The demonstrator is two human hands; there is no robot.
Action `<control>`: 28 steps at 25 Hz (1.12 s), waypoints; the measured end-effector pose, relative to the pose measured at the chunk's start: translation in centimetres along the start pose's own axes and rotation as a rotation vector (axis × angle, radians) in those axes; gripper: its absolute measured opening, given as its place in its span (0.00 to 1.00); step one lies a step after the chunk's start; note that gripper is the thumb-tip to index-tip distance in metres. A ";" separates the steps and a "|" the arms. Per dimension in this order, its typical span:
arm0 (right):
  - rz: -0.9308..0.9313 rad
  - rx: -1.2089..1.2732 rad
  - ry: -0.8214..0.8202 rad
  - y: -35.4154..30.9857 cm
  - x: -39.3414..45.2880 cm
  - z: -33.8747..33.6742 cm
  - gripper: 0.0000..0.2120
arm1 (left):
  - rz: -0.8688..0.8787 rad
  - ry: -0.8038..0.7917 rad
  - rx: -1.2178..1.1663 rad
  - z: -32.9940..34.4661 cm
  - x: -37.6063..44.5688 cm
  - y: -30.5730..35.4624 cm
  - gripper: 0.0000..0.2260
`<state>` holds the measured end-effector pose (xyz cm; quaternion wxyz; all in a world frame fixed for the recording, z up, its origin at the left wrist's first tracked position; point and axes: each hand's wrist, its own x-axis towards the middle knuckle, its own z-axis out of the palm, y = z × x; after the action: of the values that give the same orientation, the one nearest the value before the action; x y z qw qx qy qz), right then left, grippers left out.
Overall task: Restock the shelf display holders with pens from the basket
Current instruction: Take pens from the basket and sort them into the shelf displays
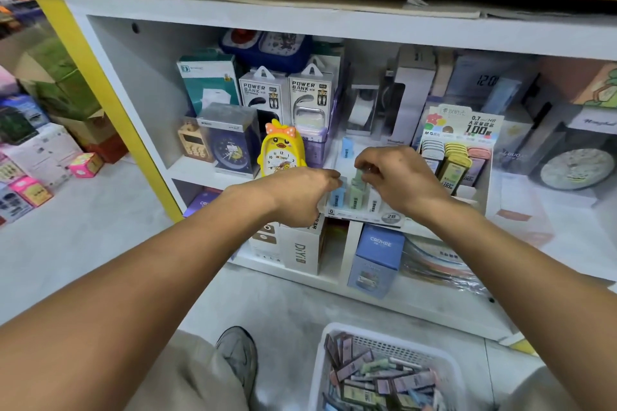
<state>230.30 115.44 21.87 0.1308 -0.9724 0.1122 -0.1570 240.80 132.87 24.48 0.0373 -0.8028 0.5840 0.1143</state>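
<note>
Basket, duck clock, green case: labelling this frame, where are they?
basket [320,374], head view, white left rim.
duck clock [281,159], head view, dial.
green case [358,177], head view, top, at right hand's fingertips.

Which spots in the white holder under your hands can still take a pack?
The back of the white holder is bare, apart from one blue pack standing upright. The front row is crowded: blue, green and white packs stand together under the left hand and right hand. The lead display to the right is full.
</note>
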 end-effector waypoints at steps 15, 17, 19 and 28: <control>-0.033 0.085 0.125 -0.5 -6.3 -2.4 0.15 | -0.003 0.213 -0.416 -0.5 0.0 4.5 0.12; -0.018 0.045 -0.018 -0.1 -9.6 -0.7 0.14 | 0.091 -0.025 -0.339 1.5 0.3 6.9 0.11; 0.022 -0.072 -0.338 1.0 -12.5 2.2 0.14 | 0.114 -0.265 -0.244 4.6 1.2 8.5 0.12; 0.560 0.061 -0.830 7.3 -27.7 18.7 0.20 | 0.087 -0.549 -0.069 24.1 3.0 13.9 0.06</control>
<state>209.66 119.83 -4.97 0.2300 -0.8812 0.3029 0.2809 225.15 130.34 1.39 0.1618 -0.7167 0.5816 0.3490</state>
